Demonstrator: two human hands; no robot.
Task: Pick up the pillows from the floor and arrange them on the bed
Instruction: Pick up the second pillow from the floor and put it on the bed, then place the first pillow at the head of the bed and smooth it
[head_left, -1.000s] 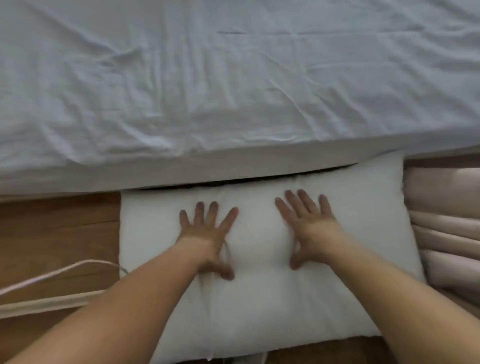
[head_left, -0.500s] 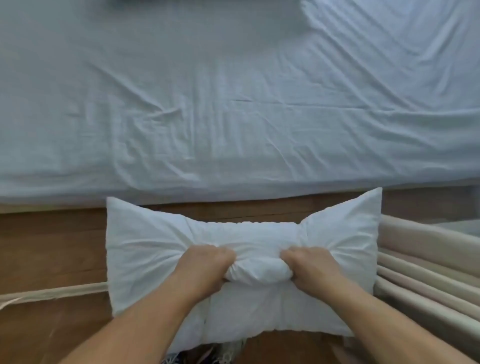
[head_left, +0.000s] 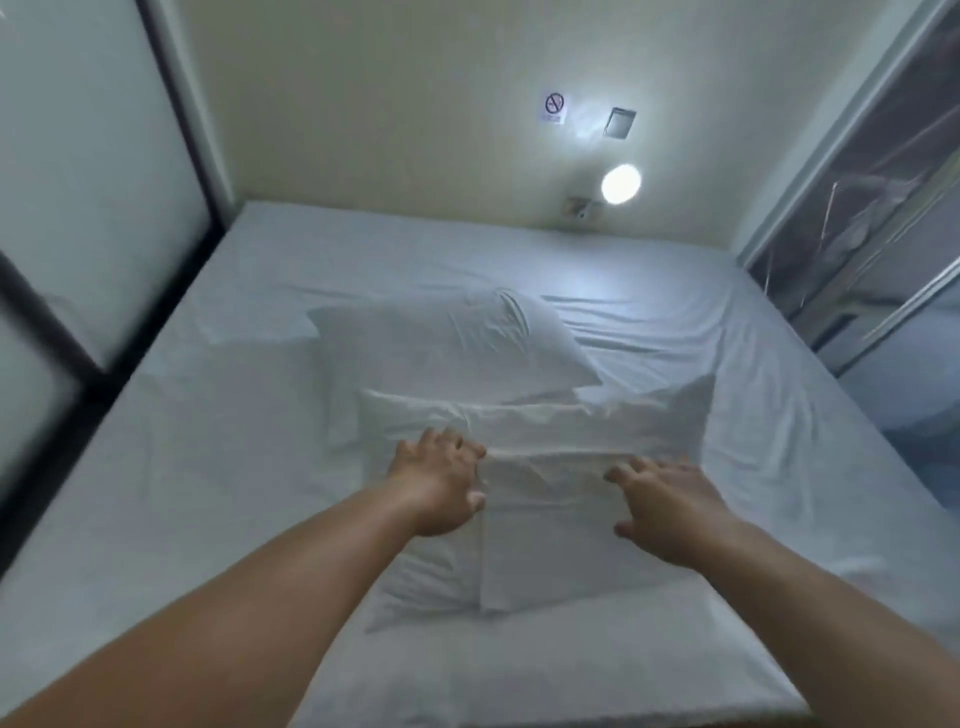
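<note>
Head view: we have the near pillow (head_left: 545, 525) on the bed (head_left: 208, 467), overlapping a second pillow (head_left: 441, 348); left hand (head_left: 441, 483) and right hand (head_left: 670, 512) rest spread, gripping nothing; placement step, we judge; next, slide each headward.

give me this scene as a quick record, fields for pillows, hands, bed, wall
near pillow: on the bed, under both hands
far pillow: on the bed, just beyond the near one
left hand: open, at the near pillow's left part
right hand: open, fingers spread over its right part
bed: wrinkled pale sheet
wall: lit round lamp, small sign
</note>
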